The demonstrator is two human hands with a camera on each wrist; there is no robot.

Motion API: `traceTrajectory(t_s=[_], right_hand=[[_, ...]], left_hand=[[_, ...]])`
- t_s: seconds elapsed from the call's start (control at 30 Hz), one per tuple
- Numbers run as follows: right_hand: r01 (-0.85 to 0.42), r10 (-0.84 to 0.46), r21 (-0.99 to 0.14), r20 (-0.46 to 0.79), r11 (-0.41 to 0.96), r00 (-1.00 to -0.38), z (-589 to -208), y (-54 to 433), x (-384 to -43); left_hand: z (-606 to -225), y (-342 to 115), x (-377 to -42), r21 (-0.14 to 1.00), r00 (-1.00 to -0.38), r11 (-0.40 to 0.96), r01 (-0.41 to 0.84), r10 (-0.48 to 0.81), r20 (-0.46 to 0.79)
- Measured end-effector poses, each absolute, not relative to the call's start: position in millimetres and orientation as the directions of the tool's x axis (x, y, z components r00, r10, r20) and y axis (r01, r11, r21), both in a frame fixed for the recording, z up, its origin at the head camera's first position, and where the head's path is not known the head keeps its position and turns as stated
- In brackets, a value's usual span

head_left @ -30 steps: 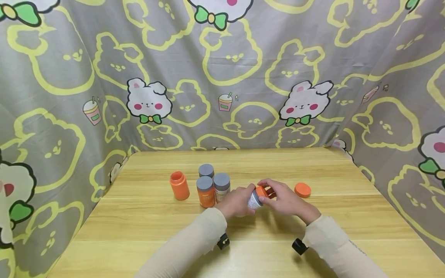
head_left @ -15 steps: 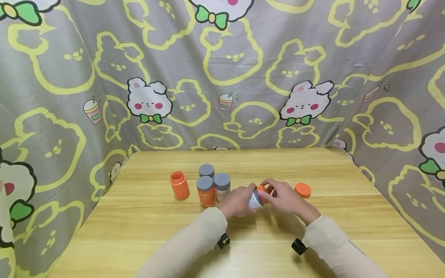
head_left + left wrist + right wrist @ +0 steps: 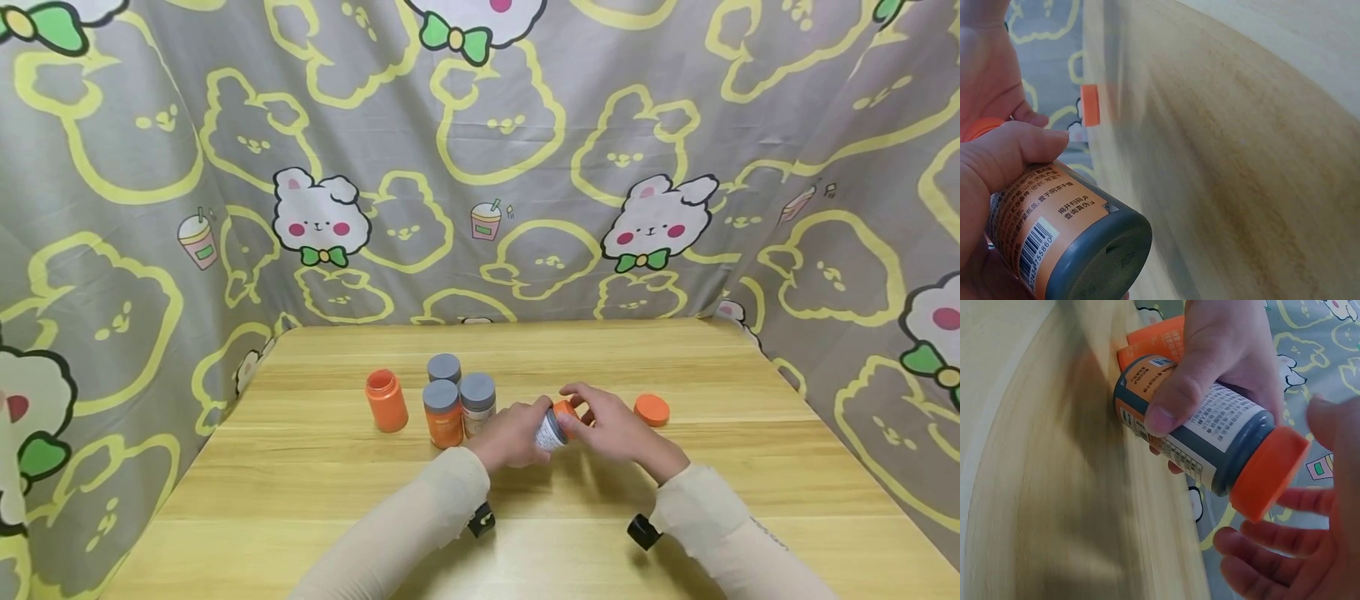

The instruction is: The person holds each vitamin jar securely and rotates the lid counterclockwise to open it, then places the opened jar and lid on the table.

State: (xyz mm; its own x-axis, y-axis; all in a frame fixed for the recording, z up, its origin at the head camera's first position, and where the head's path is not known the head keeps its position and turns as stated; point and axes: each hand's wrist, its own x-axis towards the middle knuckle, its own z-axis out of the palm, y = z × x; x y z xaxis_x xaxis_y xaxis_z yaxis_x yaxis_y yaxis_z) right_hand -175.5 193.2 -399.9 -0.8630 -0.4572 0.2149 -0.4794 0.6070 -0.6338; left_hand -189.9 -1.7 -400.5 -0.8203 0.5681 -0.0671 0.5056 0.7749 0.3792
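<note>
A dark grey bottle (image 3: 1175, 419) with an orange and white printed label is tilted above the table. My left hand (image 3: 516, 435) grips it round the body, thumb across the label. On its neck sits an orange cap (image 3: 1270, 474), which points toward my right hand (image 3: 611, 427). In the right wrist view the fingers of that hand are spread loosely around the cap, and the thumb stands apart from it. The bottle's dark base (image 3: 1107, 262) faces the left wrist camera.
An orange bottle (image 3: 387, 404) without a cap stands at the left. Beside it are an orange bottle with a grey lid (image 3: 444, 417), a pale-labelled bottle (image 3: 478, 400) and another grey lid (image 3: 444, 367) behind. A loose orange cap (image 3: 652, 409) lies on the wooden table (image 3: 337, 500) at the right.
My right hand's fingers have shifted slightly around the orange cap and spread off it. The left hand and bottle have hardly moved.
</note>
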Motion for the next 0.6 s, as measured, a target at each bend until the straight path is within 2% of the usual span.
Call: traceTrajectory(t_s=[0.23, 0.5, 0.6], right_hand=[[-0.453, -0.409, -0.645, 0.23, 0.616, -0.883, -400.8, 192.4, -176.7], [-0.528, -0.496, -0.666, 0.264, 0.526, -0.827, -399.8, 194.6, -176.8], [-0.53, -0.5, -0.665, 0.263, 0.526, -0.825, -399.4, 194.0, -176.5]], left_hand=[[-399.1, -1.4, -189.6, 0.38, -0.818, 0.771, 0.511, 0.572, -0.059], [-399.2, -3.2, -189.4, 0.373, -0.818, 0.771, 0.516, 0.572, -0.051], [-400.0, -3.3, -189.6, 0.377, -0.818, 0.77, 0.514, 0.573, -0.054]])
